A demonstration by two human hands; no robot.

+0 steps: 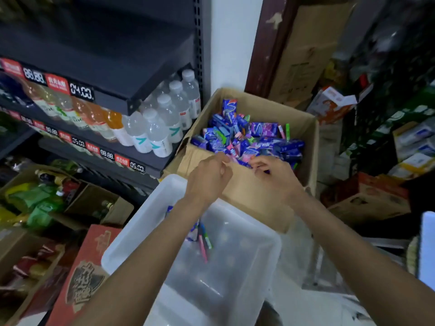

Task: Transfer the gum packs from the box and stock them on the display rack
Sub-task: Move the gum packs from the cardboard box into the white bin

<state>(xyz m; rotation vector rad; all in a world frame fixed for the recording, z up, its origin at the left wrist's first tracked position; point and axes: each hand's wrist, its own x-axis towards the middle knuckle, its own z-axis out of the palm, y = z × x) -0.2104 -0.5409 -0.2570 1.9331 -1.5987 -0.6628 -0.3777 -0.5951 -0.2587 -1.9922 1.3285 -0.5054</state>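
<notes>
Pickup step: both ur hands over cardboard box point(247, 191), gum packs point(249, 140) heaped inside. Left hand point(208, 177) curled, contents not visible; right hand point(274, 172) fingers curled into pile, can't tell if gripping. Few packs in plastic bin point(131, 234). Next imo: secure pack, lift clear.

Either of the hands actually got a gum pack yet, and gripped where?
Cannot tell. The right hand curls into the gum packs at the cardboard box's near edge; the left hand is curled at the rim, nothing visible in it.
</notes>
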